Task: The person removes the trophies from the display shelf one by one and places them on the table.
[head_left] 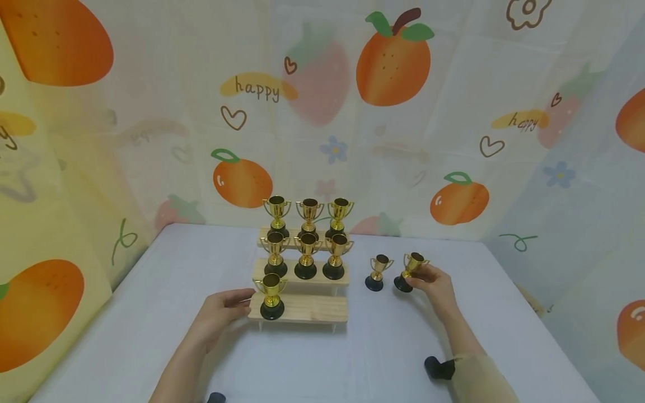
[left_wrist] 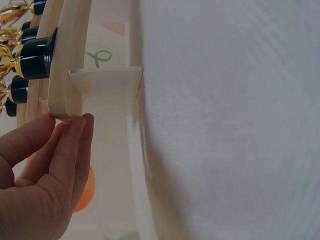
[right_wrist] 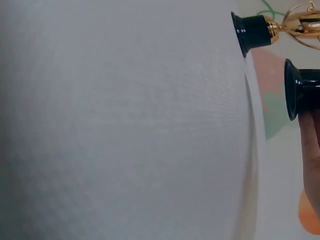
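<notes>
A three-tier wooden stand (head_left: pixel 314 309) holds small gold trophy cups on black bases. Three stand on the top tier, three on the middle one, and a single trophy cup (head_left: pixel 272 296) is at the left of the lowest. My left hand (head_left: pixel 221 316) pinches the left end of that lowest board (left_wrist: pixel 72 60) between thumb and fingertips. To the right of the stand, my right hand (head_left: pixel 435 286) grips a gold trophy cup (head_left: pixel 414 263), slightly tilted; its black base (right_wrist: pixel 305 90) appears raised off the cloth. Another trophy cup (head_left: pixel 378 273) stands upright just left of it.
White cloth (head_left: pixel 383 347) covers the table. Behind and at both sides hang curtains (head_left: pixel 322 151) printed with fruit. A black object (head_left: pixel 439 368) shows beside the right forearm, and a dark piece (head_left: pixel 216 398) by the left one.
</notes>
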Action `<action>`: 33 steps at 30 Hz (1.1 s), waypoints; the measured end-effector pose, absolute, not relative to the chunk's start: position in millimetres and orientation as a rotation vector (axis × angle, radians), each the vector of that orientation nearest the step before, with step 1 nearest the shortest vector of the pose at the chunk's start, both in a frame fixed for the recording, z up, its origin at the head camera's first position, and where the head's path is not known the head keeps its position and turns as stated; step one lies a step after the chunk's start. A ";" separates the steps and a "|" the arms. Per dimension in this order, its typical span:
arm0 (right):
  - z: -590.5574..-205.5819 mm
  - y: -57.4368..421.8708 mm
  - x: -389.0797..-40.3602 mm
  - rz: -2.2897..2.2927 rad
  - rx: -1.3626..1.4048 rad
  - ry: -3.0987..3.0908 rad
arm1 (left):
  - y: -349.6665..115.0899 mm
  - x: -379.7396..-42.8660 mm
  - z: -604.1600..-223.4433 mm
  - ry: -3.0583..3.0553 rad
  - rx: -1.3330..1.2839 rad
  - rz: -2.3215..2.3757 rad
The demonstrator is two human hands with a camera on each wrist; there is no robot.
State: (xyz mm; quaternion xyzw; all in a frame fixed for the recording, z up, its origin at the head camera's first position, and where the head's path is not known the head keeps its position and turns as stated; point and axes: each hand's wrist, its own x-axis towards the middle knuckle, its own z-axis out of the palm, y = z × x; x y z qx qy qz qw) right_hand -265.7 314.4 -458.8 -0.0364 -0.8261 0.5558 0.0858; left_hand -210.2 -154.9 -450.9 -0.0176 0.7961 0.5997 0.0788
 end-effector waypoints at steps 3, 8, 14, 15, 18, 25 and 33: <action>-460.0 315.9 -267.2 1.677 -0.096 -2.475 | -155.1 -210.3 -450.7 2.385 -0.051 1.790; -462.9 318.0 -269.9 1.707 -0.056 -2.505 | -156.0 -211.0 -451.8 2.383 -0.059 1.792; -466.6 319.2 -273.3 1.733 -0.015 -2.511 | -157.0 -212.1 -453.7 2.383 -0.062 1.787; -467.2 319.5 -273.7 1.730 -0.007 -2.512 | -157.0 -211.9 -453.8 2.381 -0.073 1.786; -468.0 319.3 -274.7 1.724 -0.001 -2.511 | -156.9 -211.9 -453.7 2.389 -0.076 1.770; -469.8 320.3 -276.5 1.706 -0.022 -2.563 | -156.7 -212.0 -452.8 2.409 -0.082 1.742; -475.9 322.1 -279.7 1.706 -0.007 -2.571 | -154.9 -213.5 -452.4 2.413 -0.090 1.726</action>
